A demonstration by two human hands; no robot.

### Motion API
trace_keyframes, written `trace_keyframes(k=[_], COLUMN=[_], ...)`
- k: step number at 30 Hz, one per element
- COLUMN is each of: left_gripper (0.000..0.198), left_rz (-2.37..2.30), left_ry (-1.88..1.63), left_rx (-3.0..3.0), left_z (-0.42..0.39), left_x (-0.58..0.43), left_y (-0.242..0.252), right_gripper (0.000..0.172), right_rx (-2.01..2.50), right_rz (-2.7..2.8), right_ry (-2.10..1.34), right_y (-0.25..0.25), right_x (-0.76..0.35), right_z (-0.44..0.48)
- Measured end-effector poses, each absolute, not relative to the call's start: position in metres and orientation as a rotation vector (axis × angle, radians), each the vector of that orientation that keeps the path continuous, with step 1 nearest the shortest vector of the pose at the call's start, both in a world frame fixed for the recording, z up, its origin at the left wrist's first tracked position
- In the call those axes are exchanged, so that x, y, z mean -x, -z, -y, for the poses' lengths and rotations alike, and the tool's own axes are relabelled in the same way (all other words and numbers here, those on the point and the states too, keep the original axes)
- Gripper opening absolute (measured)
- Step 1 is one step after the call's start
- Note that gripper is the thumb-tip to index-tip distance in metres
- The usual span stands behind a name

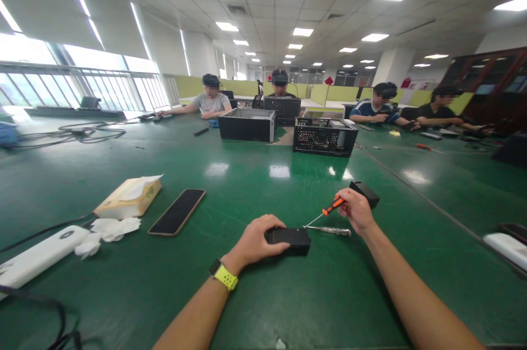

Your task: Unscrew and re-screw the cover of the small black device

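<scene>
My left hand grips a small black rectangular box from its left side, thumb in front and fingers behind, on the green table. In my right hand is an orange-and-black screwdriver, tilted down to the left. Its tip meets or nearly meets the box's far right edge; I cannot tell which. Just right of the box lies a second screwdriver with a clear handle. Another black box stands behind my right hand, partly hidden by it.
A phone, a tissue pack, crumpled tissues and a white power strip lie to the left. Two open computer cases stand farther back. Several people sit around the green table. An orange-handled screwdriver lies far right.
</scene>
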State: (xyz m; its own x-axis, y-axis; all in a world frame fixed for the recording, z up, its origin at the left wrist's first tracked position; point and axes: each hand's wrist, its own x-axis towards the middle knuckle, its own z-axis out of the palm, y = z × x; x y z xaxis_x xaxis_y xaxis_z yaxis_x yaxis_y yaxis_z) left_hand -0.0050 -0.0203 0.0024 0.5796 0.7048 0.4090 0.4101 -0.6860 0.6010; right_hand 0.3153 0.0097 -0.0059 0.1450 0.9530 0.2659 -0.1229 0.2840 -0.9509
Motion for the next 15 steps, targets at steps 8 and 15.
trace_keyframes(k=[8,15], left_gripper=[0.028,0.051], left_rz=[-0.887,-0.852], left_ry=[-0.885,-1.083], left_rx=[-2.371,-2.433], left_z=[0.021,0.033], left_x=[0.005,0.004], left_y=[-0.003,-0.016], right_gripper=[0.026,0.026], right_rx=[0.922,0.903], right_rz=[1.099,1.077], right_ry=[-0.975,-0.979], right_y=[-0.013,-0.014], right_x=[-0.301,-0.299], right_z=[0.002,0.002])
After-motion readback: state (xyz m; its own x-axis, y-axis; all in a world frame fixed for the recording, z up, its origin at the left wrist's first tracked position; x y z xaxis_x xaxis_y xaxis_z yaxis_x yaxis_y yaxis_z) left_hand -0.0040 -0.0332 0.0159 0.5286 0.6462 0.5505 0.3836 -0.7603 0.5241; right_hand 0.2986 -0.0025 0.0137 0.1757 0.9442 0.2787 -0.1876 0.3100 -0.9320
